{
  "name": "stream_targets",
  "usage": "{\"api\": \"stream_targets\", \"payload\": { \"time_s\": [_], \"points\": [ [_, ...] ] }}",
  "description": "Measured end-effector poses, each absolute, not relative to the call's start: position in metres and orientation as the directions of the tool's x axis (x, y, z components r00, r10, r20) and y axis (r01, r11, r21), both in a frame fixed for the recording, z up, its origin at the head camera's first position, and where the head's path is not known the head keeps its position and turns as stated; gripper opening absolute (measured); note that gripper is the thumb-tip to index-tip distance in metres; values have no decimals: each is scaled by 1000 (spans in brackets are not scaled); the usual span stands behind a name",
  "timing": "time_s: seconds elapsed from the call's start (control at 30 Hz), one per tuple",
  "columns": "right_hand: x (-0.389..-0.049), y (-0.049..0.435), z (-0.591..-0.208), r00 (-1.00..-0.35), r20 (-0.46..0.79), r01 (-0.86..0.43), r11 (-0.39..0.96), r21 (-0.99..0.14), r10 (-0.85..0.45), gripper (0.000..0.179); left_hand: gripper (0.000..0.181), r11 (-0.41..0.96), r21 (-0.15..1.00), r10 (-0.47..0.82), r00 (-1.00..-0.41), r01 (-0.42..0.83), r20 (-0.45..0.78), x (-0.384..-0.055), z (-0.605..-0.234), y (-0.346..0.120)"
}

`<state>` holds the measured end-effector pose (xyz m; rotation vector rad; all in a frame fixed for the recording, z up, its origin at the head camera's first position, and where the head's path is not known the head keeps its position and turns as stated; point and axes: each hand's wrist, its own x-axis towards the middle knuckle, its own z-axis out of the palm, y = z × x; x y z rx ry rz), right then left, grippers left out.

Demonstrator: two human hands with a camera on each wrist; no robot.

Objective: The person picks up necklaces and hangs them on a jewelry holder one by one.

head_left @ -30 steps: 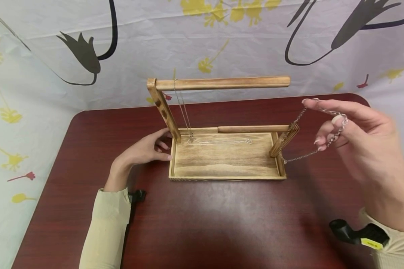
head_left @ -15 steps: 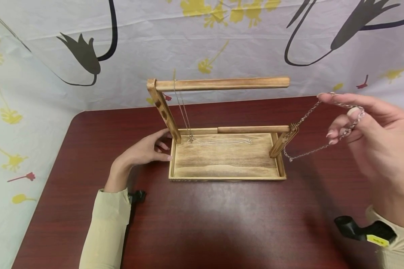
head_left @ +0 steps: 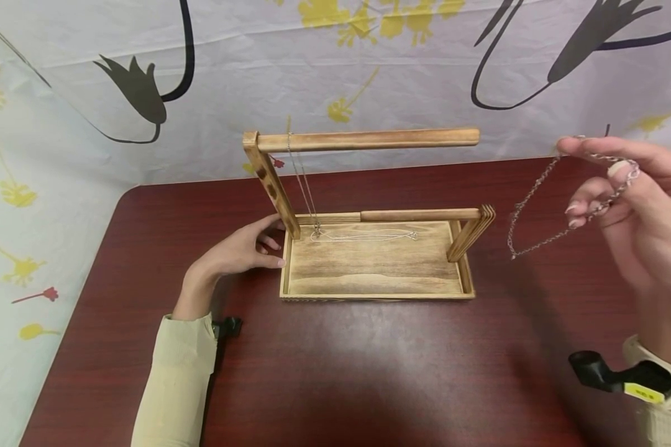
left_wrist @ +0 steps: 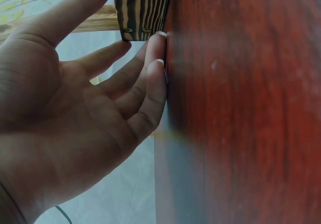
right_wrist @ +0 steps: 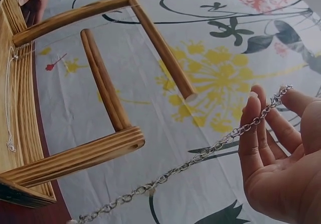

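While left hand [head_left: 243, 249], loosely spread, touches wooden stand [head_left: 363, 264], right hand [head_left: 651, 214] holds silver chain [right_wrist: 171, 172]

I hold a silvery chain [right_wrist: 198, 157] in my right hand [head_left: 648, 217]; its slack hangs as an open loop right of the stand [head_left: 374, 264], apart from it. The stand, light wood with dark grain, sits upright on the surface [head_left: 363, 372], my left hand [head_left: 240, 246] touching its left end. Its shallow tray [head_left: 377, 296] bears 2 posts [head_left: 272, 186], the left taller, each with 1 bar [head_left: 369, 139].
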<state>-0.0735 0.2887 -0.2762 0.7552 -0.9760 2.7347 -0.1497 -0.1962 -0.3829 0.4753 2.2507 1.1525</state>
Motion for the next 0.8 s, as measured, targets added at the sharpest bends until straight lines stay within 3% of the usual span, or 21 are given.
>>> {"api": "stream_targets", "payload": {
  "time_s": [0.43,0.8],
  "points": [
    [-83,277,-270,-929,368,-312,-615,-724,38,28,91,564,825,540,-778,50,-321,-150,-383,-196],
    [-95,270,-262,-961,270,-244,-611,-753,50,26,91,565,823,540,-780,58,-316,-150,-383,-197]
  ]
}}
